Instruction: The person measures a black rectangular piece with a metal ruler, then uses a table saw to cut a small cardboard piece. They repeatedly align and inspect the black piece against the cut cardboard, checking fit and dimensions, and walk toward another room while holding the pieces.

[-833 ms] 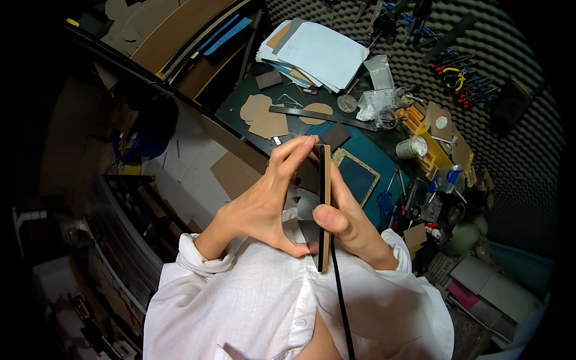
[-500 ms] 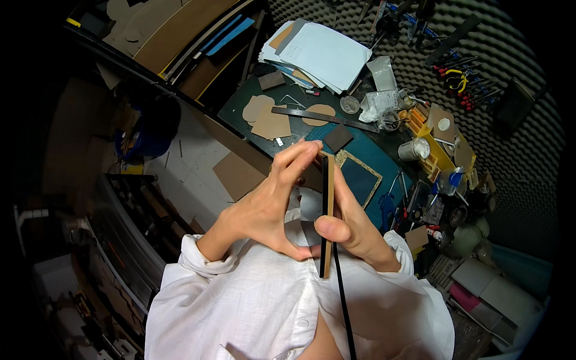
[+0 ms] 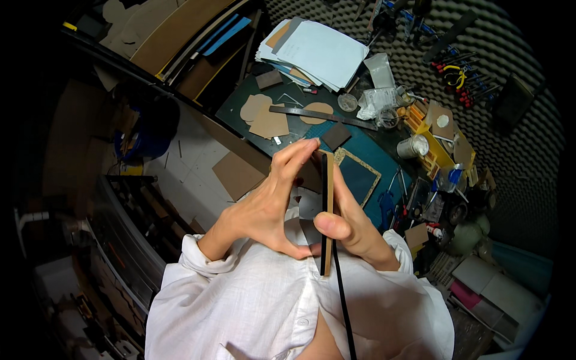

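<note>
From here I see the thin black-and-tan panel [image 3: 330,186] edge-up in front of the white shirt [image 3: 240,306], shifted only slightly nearer and rightward, so I judge the hold steady. The right hand [image 3: 359,233] clasps it, thumb over its edge; the left hand [image 3: 264,219] arches along its left, fingertips far, thumb near, though I cannot tell whether they grip.

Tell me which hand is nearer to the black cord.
Right. The right hand grips the board just beside the black cord's upper end; the left hand is farther off, to the cord's left.
</note>
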The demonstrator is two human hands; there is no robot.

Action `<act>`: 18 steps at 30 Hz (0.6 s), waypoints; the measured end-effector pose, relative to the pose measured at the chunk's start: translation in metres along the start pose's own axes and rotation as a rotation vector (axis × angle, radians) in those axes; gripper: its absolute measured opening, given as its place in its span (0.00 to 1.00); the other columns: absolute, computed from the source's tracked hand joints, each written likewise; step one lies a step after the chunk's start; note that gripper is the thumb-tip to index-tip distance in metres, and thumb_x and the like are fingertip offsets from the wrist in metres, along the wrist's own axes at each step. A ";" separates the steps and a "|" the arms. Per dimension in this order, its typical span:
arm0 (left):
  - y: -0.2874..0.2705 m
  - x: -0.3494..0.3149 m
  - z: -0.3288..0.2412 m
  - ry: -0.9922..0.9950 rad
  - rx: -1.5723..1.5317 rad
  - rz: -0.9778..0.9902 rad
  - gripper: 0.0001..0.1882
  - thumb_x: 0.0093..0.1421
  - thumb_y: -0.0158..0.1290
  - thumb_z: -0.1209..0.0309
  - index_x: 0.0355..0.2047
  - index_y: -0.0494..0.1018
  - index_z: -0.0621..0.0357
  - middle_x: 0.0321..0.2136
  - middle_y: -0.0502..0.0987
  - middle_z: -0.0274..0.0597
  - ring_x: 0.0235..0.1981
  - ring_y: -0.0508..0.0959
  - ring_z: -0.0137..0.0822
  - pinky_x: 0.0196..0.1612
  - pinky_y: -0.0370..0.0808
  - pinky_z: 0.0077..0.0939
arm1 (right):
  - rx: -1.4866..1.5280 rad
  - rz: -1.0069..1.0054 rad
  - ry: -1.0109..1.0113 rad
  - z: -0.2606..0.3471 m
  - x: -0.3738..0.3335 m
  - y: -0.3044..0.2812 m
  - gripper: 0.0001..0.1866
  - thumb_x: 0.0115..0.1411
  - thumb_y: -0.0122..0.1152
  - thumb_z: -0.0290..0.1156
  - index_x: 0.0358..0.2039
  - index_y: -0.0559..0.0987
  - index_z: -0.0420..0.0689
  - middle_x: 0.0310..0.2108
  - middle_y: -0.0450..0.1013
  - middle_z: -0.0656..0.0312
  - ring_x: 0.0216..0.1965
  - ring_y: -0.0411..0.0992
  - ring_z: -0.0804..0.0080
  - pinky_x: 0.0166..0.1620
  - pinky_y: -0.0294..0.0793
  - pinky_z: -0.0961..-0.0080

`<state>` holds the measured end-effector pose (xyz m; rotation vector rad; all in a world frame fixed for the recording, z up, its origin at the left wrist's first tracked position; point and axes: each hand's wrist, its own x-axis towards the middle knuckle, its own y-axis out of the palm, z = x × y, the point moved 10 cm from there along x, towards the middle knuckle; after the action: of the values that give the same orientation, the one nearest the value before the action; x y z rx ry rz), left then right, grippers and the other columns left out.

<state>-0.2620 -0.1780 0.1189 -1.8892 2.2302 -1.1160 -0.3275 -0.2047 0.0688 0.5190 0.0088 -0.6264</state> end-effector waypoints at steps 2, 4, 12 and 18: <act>0.001 0.002 0.001 -0.001 0.016 -0.003 0.72 0.30 0.73 0.57 0.68 0.38 0.65 0.63 0.47 0.59 0.64 0.55 0.55 0.60 0.66 0.45 | 0.004 -0.008 -0.002 -0.001 0.001 -0.002 0.44 0.46 0.67 0.56 0.51 0.58 0.37 0.45 0.60 0.52 0.49 0.62 0.64 0.56 0.61 0.67; 0.002 0.003 0.002 -0.004 0.010 0.002 0.72 0.30 0.73 0.57 0.68 0.38 0.65 0.63 0.47 0.59 0.63 0.56 0.55 0.62 0.63 0.46 | 0.004 -0.022 0.007 -0.001 0.001 -0.004 0.44 0.47 0.66 0.56 0.51 0.58 0.37 0.45 0.60 0.52 0.49 0.62 0.65 0.55 0.61 0.68; 0.008 0.000 0.010 -0.048 -0.005 -0.002 0.73 0.28 0.74 0.57 0.68 0.38 0.63 0.63 0.47 0.57 0.62 0.57 0.53 0.56 0.69 0.42 | 0.014 -0.032 0.069 -0.006 -0.002 -0.009 0.43 0.48 0.65 0.56 0.51 0.59 0.35 0.44 0.60 0.53 0.49 0.61 0.66 0.55 0.61 0.70; 0.010 -0.001 0.014 -0.043 -0.004 -0.001 0.74 0.27 0.74 0.56 0.69 0.38 0.62 0.63 0.47 0.57 0.61 0.58 0.53 0.54 0.71 0.42 | 0.020 -0.052 0.082 -0.011 -0.003 -0.012 0.45 0.49 0.65 0.60 0.51 0.59 0.35 0.45 0.61 0.51 0.50 0.61 0.65 0.57 0.60 0.69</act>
<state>-0.2639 -0.1837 0.1032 -1.8966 2.2114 -1.0613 -0.3355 -0.2059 0.0540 0.5648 0.0937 -0.6564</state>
